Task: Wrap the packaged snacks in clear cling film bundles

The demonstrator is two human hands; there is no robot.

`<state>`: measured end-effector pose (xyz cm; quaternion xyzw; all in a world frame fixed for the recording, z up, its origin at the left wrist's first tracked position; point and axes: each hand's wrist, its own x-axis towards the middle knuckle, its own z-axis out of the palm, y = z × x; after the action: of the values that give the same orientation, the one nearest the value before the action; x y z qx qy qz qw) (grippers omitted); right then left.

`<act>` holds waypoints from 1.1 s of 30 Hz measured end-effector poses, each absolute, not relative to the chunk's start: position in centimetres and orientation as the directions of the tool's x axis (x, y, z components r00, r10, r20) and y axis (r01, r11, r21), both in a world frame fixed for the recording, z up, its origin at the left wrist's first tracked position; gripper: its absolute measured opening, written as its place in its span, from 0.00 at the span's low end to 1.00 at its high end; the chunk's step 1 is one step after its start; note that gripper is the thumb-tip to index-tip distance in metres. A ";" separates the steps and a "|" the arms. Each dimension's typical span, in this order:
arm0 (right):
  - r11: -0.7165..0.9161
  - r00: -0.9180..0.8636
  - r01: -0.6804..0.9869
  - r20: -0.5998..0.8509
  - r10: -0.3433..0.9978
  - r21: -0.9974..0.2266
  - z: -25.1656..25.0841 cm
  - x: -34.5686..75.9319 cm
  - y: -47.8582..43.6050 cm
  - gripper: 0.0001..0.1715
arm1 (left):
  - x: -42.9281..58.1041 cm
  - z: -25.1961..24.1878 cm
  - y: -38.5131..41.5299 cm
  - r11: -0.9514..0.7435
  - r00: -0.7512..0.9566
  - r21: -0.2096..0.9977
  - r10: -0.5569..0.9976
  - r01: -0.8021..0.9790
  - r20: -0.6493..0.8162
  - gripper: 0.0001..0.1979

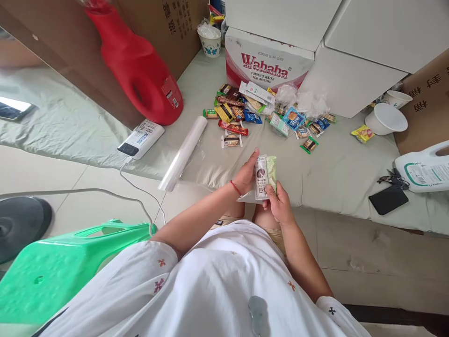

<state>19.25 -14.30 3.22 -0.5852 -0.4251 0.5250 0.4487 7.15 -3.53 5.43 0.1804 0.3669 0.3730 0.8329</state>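
Observation:
Over my lap, at the front edge of the covered surface, both hands hold two slim snack packets side by side. One is a clear-and-white packet (261, 178) with a dark round picture; beside it is a light green packet (271, 169). My left hand (246, 175), a red string at its wrist, grips the clear packet's left edge, its fingers partly hidden behind. My right hand (280, 203) pinches the lower end of the packets, thumb in front. Beyond them lies a loose pile of small wrapped snacks (235, 112), with a red-wrapped bar (233, 128) near its front.
A roll of clear film (184, 152) lies left of my hands, near a white power bank (141, 139) and a red jug (136, 70). A Wahaba carton (268, 63) stands behind the snacks. At right are a white bowl (386, 119), black pouch (388, 200) and white bottle (426, 168).

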 end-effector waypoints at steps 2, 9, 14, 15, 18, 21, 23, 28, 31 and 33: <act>-0.231 0.021 -0.010 -0.231 0.973 -0.973 3.4 19.4 -14.4 0.23 | 6.4 6.2 -3.3 0.684 0.534 0.488 0.729 -0.542 -0.428 0.28; -0.334 -0.016 -0.047 -0.333 0.943 -0.941 3.6 19.4 -14.5 0.28 | 5.9 6.6 -3.3 0.749 0.590 0.316 0.657 -0.583 -0.470 0.18; -0.345 0.062 -0.307 -0.381 0.923 -0.887 3.1 19.2 -14.9 0.30 | 6.6 6.6 -3.6 0.695 0.544 0.422 0.719 -0.583 -0.433 0.34; -0.321 0.083 -0.341 -0.369 0.926 -0.884 2.9 19.2 -15.0 0.29 | 6.6 6.8 -3.7 0.698 0.583 0.456 0.714 -0.552 -0.389 0.38; -0.247 0.165 -0.401 -0.335 0.928 -0.882 2.5 19.7 -15.1 0.26 | 6.1 7.1 -3.9 0.696 0.688 0.564 0.669 -0.444 -0.282 0.43; -0.177 0.253 -0.443 -0.312 0.916 -0.879 2.0 20.8 -15.0 0.25 | 5.3 6.7 -3.6 0.647 0.679 0.652 0.684 -0.395 -0.267 0.40; -0.153 0.281 -0.467 -0.310 0.908 -0.871 1.8 21.4 -14.8 0.26 | 5.1 6.1 -3.6 0.612 0.613 0.683 0.731 -0.399 -0.298 0.37; -0.124 0.371 -0.421 -0.296 0.880 -0.898 1.8 20.6 -14.5 0.25 | 6.3 5.2 -6.3 0.494 0.257 0.830 0.864 -0.257 -0.434 0.29; -0.133 0.374 -0.326 -0.257 0.891 -0.936 1.9 19.1 -14.9 0.24 | 7.7 5.4 -8.5 0.467 0.385 0.856 0.849 -0.223 -0.363 0.27; -0.178 0.322 -0.199 -0.235 0.917 -0.964 2.0 18.5 -15.3 0.24 | 8.5 5.6 -9.5 0.474 0.397 0.838 0.848 -0.272 -0.351 0.27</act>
<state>18.50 -15.30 2.03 -0.5863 -0.3063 0.4951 0.5633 8.46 -9.47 5.60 0.3551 0.4053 0.3701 0.7567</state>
